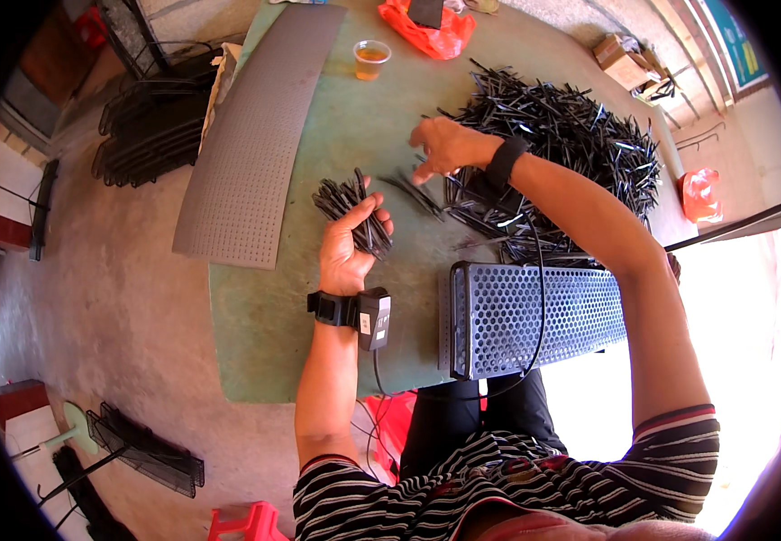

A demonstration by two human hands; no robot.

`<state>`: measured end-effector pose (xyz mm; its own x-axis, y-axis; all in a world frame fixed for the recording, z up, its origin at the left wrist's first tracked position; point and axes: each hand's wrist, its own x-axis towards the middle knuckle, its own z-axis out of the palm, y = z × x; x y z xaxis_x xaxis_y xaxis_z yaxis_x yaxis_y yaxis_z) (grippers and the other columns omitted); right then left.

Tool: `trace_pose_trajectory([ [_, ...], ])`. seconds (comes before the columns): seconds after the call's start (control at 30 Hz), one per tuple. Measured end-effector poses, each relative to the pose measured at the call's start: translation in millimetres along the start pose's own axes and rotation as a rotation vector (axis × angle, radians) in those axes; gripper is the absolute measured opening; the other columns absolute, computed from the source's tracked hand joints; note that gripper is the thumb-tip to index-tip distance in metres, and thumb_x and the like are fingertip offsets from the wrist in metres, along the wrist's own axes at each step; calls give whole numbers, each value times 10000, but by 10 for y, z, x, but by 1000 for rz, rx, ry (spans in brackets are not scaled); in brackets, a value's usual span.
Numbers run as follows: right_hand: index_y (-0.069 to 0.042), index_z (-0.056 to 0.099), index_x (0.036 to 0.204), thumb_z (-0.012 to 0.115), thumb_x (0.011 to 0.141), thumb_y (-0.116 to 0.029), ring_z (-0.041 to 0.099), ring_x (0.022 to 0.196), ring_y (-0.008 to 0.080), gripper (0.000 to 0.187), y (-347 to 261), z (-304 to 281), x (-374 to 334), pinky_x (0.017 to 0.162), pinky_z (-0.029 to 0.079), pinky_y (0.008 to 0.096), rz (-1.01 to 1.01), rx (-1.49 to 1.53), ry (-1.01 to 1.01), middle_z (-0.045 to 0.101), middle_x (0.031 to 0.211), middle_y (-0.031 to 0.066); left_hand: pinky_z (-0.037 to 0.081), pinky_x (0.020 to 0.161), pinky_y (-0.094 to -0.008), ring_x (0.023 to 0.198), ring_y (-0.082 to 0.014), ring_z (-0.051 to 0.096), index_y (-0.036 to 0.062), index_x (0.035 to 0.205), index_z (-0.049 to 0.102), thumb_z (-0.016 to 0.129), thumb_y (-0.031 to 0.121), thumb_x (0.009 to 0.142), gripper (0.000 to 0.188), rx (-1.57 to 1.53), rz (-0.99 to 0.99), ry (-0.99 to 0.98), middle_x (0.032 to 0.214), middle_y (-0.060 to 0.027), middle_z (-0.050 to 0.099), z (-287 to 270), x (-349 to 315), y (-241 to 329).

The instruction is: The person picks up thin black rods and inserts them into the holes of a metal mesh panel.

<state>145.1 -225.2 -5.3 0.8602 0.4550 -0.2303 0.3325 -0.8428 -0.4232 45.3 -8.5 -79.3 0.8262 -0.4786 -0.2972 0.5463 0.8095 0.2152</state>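
Note:
My left hand (347, 248) is closed around a bundle of thin black strips (343, 196), above the left-middle part of the green table (273, 338). To the right, my right hand (452, 144) is held palm down with thumb and fingers apart, and nothing shows between them. Just below its fingertips lie a few loose black strips (417, 197); whether the thumb touches them I cannot tell. A large heap of the same strips (580, 144) spreads beneath and beyond my right wrist. Nearest my body, a dark box-shaped piece with a honeycomb of holes (534, 307) lies along the table edge.
A long grey perforated sheet (255, 135) covers the table's left side. Toward the far edge are a plastic cup of amber liquid (370, 65) and a red plastic bag (431, 38). A thin cable (542, 298) hangs between my wrist straps. Black racks (160, 117) are stacked left of the table.

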Motion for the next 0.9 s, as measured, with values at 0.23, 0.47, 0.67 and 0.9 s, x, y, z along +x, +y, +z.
trace_pose_trajectory([
  [0.23,51,597,633,679,663,-155,536,390,153,224,-182,-307,-97,371,414,283,201,204,33,536,467,96,494,672,-390,732,-181,577,83,1092,554,637,44,789,316,-114,55,180,868,-50,618,256,-86,6],
  [0.47,48,628,654,666,668,-93,564,433,129,147,-277,-96,-144,378,431,248,304,99,-237,563,513,77,465,641,-340,728,-165,543,88,1025,568,629,77,811,223,-79,127,45,807,-23,581,-64,5,74],
  [0.67,57,552,499,714,679,-189,584,422,174,345,-347,120,-33,393,470,285,357,163,-216,583,494,110,466,640,-336,746,-179,554,99,931,571,642,68,798,153,-106,111,133,823,-42,593,6,-20,50],
  [0.9,66,561,556,650,667,-99,591,452,176,218,-332,200,39,422,485,294,366,165,-260,588,518,129,479,683,-347,757,-177,574,90,1045,575,626,53,798,255,-53,58,74,862,-39,619,-16,-23,77],
])
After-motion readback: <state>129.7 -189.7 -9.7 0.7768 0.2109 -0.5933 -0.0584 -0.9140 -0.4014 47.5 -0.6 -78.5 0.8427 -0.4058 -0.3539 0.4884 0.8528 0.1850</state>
